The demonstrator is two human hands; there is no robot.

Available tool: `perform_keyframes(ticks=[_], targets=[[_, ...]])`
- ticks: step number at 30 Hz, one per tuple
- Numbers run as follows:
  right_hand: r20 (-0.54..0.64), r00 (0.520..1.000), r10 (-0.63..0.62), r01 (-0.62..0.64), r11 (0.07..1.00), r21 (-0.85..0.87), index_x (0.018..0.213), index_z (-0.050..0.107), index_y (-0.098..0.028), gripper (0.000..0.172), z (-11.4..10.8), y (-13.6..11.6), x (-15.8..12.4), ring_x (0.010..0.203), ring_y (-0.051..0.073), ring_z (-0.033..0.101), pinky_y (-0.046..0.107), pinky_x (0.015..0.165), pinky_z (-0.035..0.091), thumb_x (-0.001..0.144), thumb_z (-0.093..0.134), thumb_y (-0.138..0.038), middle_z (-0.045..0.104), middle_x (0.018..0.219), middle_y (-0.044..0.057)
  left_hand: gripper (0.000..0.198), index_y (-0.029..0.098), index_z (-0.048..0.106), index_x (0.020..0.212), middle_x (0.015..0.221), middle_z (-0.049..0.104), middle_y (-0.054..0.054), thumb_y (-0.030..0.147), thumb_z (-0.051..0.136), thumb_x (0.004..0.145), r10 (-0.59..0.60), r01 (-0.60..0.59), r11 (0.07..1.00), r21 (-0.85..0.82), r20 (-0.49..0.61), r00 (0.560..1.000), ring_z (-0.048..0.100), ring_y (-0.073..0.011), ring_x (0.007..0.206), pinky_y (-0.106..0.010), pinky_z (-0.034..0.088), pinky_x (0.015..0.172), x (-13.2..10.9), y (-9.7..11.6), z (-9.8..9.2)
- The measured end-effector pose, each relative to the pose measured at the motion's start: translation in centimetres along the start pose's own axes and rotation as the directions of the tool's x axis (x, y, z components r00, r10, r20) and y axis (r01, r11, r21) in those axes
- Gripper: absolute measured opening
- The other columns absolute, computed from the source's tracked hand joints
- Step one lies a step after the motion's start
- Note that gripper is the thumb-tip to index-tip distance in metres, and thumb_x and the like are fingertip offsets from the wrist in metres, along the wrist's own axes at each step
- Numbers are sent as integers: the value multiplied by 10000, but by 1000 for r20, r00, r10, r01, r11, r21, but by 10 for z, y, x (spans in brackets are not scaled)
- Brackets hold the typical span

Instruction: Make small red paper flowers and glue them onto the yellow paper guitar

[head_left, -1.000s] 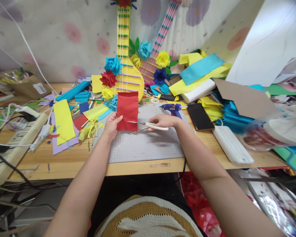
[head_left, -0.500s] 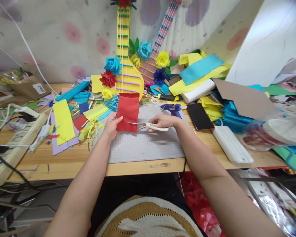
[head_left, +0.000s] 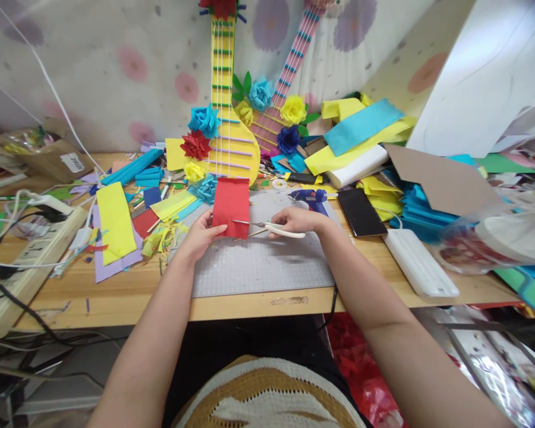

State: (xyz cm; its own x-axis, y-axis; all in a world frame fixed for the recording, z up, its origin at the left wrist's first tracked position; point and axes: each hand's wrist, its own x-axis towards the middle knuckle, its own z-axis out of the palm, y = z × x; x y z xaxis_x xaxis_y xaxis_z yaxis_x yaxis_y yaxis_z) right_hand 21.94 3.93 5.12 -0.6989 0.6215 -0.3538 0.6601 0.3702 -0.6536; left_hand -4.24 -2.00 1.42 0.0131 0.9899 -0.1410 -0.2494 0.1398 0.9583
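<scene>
My left hand (head_left: 201, 235) pinches the lower left edge of a red sheet of paper (head_left: 231, 202) held upright over the grey cutting mat (head_left: 263, 261). My right hand (head_left: 296, 221) grips white-handled scissors (head_left: 271, 228), whose blades reach into the sheet's lower right side, near its bottom edge. Both hands are closed on what they hold.
Behind the sheet stand a yellow paper guitar (head_left: 225, 119) and a pink one with paper flowers. A blue glue gun (head_left: 312, 197), a black phone (head_left: 361, 212) and a white box (head_left: 419, 264) lie to the right. Paper scraps and a power strip (head_left: 31, 249) crowd the left.
The red sheet has been lowered slightly and my left thumb has moved across its bottom edge. The scissors' blades have closed a little into the paper.
</scene>
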Motion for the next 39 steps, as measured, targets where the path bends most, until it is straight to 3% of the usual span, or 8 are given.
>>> perform_keyframes(ticks=[16, 21, 28, 39], targets=[[119, 993, -20, 26, 999, -48, 763, 559, -167, 514, -1, -9, 7, 604, 90, 415, 237, 570, 303, 734, 527, -679, 492, 659, -30, 512, 177, 547, 1033, 1057, 669, -53, 167, 746, 562, 5, -5, 1000, 24, 11, 1000, 651, -191, 908, -304, 542, 723, 3, -7, 3], [216, 976, -36, 37, 999, -3, 760, 532, -163, 524, -7, -11, 8, 566, 91, 445, 238, 545, 330, 753, 499, -686, 486, 600, -29, 506, 176, 515, 1005, 999, 686, -47, 158, 748, 555, -2, 2, 1000, -21, 23, 1000, 661, -168, 836, -282, 551, 696, 3, -6, 5], [367, 930, 14, -52, 994, 95, 918, 595, -147, 592, -19, -14, 19, 556, 78, 465, 243, 539, 372, 660, 613, -680, 560, 721, 2, 509, 176, 510, 991, 923, 700, -24, 140, 751, 545, -30, 31, 998, -47, 20, 999, 673, -155, 778, -264, 539, 686, 3, -6, 6], [376, 927, 17, -75, 987, 139, 826, 584, -136, 615, -17, -21, 27, 502, 59, 421, 223, 480, 325, 635, 607, -720, 479, 593, -37, 484, 150, 519, 958, 904, 690, -35, 61, 743, 538, -108, 103, 992, -79, -58, 992, 679, -160, 750, -306, 566, 709, 0, 0, 7]])
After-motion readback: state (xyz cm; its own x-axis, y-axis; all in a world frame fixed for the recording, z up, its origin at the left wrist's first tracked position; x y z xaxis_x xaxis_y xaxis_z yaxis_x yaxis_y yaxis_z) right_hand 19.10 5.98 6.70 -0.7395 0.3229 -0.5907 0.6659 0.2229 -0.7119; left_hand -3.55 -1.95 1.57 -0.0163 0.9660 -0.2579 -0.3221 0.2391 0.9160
